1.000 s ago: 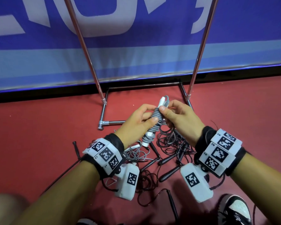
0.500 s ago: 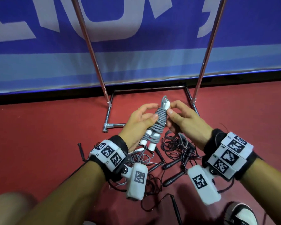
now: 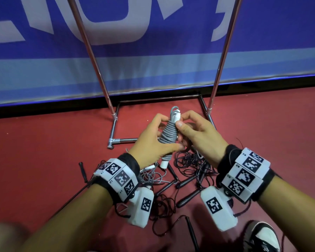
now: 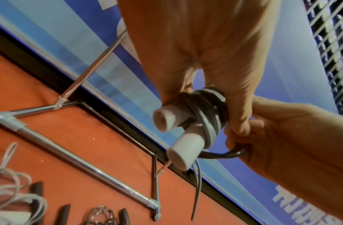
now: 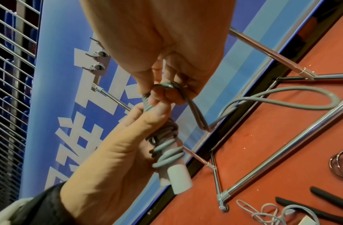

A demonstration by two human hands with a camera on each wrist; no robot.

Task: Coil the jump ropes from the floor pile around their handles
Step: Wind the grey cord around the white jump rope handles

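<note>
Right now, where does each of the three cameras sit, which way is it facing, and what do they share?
Head: worn high, facing down and forward at both hands, left hand and right hand, with forearms and wrist units showing.
Left wrist: looks along the left palm at the white handles.
Right wrist: looks along the right palm at the grey rope and its loose loop.
Shared: all show the coiled bundle and the metal rack base.

Head view looks steeply down from above onto both forearms and the red floor (image 3: 44, 151), facing the blue banner (image 3: 153, 60). Left wrist view peers up along the palm, very near the coiled grey rope (image 4: 209, 115). Right wrist view does likewise from the opposite side. All three share that rope and the metal rack base (image 5: 282, 152)
</note>
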